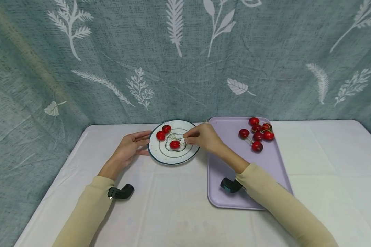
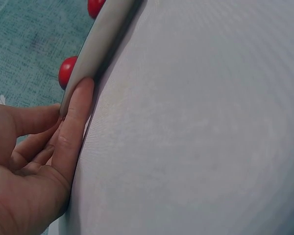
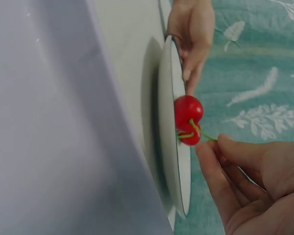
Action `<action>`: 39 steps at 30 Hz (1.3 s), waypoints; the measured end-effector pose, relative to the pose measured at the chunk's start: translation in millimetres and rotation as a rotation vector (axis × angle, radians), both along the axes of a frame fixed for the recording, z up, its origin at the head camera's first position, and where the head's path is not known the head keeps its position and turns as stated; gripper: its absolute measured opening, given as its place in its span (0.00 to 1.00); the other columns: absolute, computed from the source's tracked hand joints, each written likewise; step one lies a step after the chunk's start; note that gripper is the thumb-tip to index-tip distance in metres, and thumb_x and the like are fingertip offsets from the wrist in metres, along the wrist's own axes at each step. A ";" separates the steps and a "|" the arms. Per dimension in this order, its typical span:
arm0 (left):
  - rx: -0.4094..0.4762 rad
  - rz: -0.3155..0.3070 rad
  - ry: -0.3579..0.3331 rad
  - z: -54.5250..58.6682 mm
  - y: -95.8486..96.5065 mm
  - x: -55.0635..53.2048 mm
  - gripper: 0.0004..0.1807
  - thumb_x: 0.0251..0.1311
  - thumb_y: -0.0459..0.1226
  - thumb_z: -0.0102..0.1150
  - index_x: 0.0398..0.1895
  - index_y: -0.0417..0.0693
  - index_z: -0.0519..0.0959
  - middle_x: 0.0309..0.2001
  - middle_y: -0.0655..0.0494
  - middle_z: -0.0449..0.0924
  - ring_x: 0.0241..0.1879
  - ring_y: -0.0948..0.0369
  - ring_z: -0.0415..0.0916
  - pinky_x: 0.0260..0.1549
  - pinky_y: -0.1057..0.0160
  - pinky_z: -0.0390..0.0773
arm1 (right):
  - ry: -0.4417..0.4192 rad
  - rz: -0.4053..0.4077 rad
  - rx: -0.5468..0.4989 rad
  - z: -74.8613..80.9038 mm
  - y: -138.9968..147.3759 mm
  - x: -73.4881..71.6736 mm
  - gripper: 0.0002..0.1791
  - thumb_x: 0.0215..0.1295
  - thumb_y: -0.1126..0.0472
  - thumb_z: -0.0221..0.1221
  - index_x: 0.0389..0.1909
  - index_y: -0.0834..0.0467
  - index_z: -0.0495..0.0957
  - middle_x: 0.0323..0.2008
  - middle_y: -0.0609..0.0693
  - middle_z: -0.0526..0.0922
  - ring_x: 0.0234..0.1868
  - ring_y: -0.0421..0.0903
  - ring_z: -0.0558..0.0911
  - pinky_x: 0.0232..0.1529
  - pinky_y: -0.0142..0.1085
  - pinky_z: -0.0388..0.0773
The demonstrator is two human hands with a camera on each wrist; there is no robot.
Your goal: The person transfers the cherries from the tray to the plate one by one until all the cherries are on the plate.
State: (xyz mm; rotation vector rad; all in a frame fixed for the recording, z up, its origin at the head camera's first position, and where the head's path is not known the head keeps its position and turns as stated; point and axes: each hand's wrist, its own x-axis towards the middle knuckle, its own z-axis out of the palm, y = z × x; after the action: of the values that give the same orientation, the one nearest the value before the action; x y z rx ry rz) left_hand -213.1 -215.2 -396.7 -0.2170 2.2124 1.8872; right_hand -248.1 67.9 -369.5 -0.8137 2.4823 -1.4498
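Note:
Three red cherries [image 1: 174, 144] with thin green stems are on a white plate [image 1: 171, 160] with a dark rim and grey line rings. My left hand [image 1: 128, 149] holds the plate's left edge, and in the left wrist view one finger [image 2: 78, 105] lies along the plate's outer side. On the right, my right hand [image 1: 203, 138] pinches a cherry stem [image 3: 209, 137] between thumb and fingertips. That stem's cherry is low over the plate's middle. Two cherries [image 1: 160, 136] lie close together at the plate's upper left.
Right of the plate, a lilac tray [image 1: 217, 164] holds several more cherries [image 1: 257, 146] near its far end, and my right forearm crosses over it. A white cloth [image 1: 160, 206] covers the table. Behind hangs a green leaf-patterned curtain [image 1: 185, 82].

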 end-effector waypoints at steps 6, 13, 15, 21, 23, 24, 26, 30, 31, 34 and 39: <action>-0.004 0.006 -0.003 1.0 0.4 -0.9 0.26 0.71 0.29 0.48 0.72 0.36 0.62 0.69 0.38 0.62 0.44 0.64 0.79 0.39 0.59 0.87 | 0.006 0.049 0.063 -3.5 -13.4 0.2 0.07 0.61 0.69 0.65 0.39 0.66 0.87 0.33 0.55 0.88 0.29 0.43 0.85 0.30 0.26 0.81; 0.000 0.008 -0.017 2.4 0.8 -0.8 0.26 0.72 0.28 0.48 0.72 0.36 0.62 0.69 0.38 0.63 0.44 0.64 0.79 0.39 0.60 0.87 | 0.015 0.042 0.122 -7.5 -23.1 3.8 0.07 0.62 0.69 0.64 0.39 0.67 0.87 0.30 0.54 0.87 0.26 0.43 0.83 0.25 0.24 0.77; -0.003 0.008 -0.016 2.6 0.8 -0.1 0.26 0.72 0.28 0.48 0.72 0.36 0.62 0.69 0.38 0.63 0.44 0.64 0.79 0.39 0.60 0.87 | 0.008 0.017 0.130 -8.7 -26.5 3.9 0.06 0.62 0.68 0.64 0.37 0.66 0.87 0.28 0.53 0.87 0.25 0.42 0.82 0.24 0.23 0.75; -0.003 -0.001 -0.013 2.9 2.0 1.4 0.27 0.71 0.29 0.48 0.72 0.36 0.61 0.69 0.37 0.62 0.46 0.63 0.78 0.40 0.60 0.87 | -0.008 -0.038 0.146 -10.2 -34.0 2.9 0.05 0.62 0.65 0.65 0.33 0.63 0.88 0.21 0.50 0.84 0.21 0.38 0.77 0.20 0.24 0.70; -0.003 -0.001 -0.012 2.8 2.4 1.4 0.27 0.71 0.29 0.48 0.72 0.36 0.61 0.69 0.37 0.62 0.46 0.63 0.78 0.40 0.61 0.87 | -0.009 -0.046 0.154 -9.9 -35.3 2.1 0.05 0.63 0.65 0.65 0.33 0.62 0.88 0.21 0.50 0.84 0.21 0.37 0.76 0.20 0.24 0.69; -0.003 -0.002 -0.010 2.7 2.5 1.2 0.27 0.71 0.29 0.48 0.72 0.36 0.61 0.69 0.37 0.62 0.46 0.62 0.78 0.40 0.61 0.87 | -0.009 -0.050 0.160 -9.6 -35.7 1.6 0.06 0.63 0.65 0.64 0.33 0.62 0.88 0.21 0.50 0.84 0.21 0.37 0.76 0.20 0.24 0.69; -0.002 -0.003 -0.005 2.4 2.6 0.8 0.27 0.71 0.29 0.48 0.72 0.36 0.61 0.69 0.37 0.62 0.47 0.62 0.78 0.40 0.61 0.87 | -0.007 -0.059 0.175 -8.8 -36.3 0.5 0.06 0.64 0.65 0.64 0.34 0.62 0.88 0.21 0.50 0.84 0.21 0.37 0.76 0.20 0.23 0.70; 0.005 -0.008 0.010 1.5 2.5 0.4 0.26 0.71 0.28 0.47 0.72 0.35 0.61 0.69 0.37 0.62 0.47 0.62 0.78 0.40 0.60 0.87 | -0.023 -0.080 0.206 -7.6 -36.6 -1.3 0.07 0.65 0.64 0.63 0.32 0.62 0.88 0.21 0.50 0.85 0.21 0.36 0.78 0.20 0.23 0.71; 0.006 -0.009 0.013 1.4 2.5 0.5 0.27 0.71 0.28 0.48 0.72 0.35 0.61 0.69 0.37 0.62 0.47 0.62 0.78 0.40 0.60 0.87 | -0.030 -0.084 0.211 -7.4 -36.8 -1.7 0.07 0.65 0.64 0.63 0.32 0.62 0.88 0.21 0.50 0.85 0.21 0.36 0.78 0.20 0.23 0.71; 0.006 -0.012 0.018 1.1 2.2 0.9 0.27 0.71 0.28 0.47 0.72 0.34 0.61 0.69 0.36 0.62 0.47 0.62 0.78 0.40 0.60 0.87 | -0.057 -0.093 0.221 -7.6 -37.6 -2.8 0.08 0.64 0.63 0.64 0.31 0.62 0.88 0.20 0.50 0.84 0.20 0.38 0.79 0.19 0.24 0.72; 0.001 -0.008 0.013 1.0 2.3 1.2 0.27 0.71 0.28 0.48 0.72 0.34 0.61 0.69 0.36 0.62 0.47 0.61 0.78 0.39 0.61 0.87 | -0.114 -0.090 0.235 -6.4 -38.8 -5.4 0.09 0.65 0.62 0.63 0.30 0.63 0.88 0.19 0.50 0.84 0.20 0.40 0.81 0.20 0.26 0.77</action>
State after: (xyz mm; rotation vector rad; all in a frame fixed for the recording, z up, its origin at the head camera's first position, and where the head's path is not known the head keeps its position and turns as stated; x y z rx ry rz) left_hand -211.8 -212.9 -395.7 -0.1963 2.2175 1.8909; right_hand -253.5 29.2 -375.9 -0.5659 2.5666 -1.1627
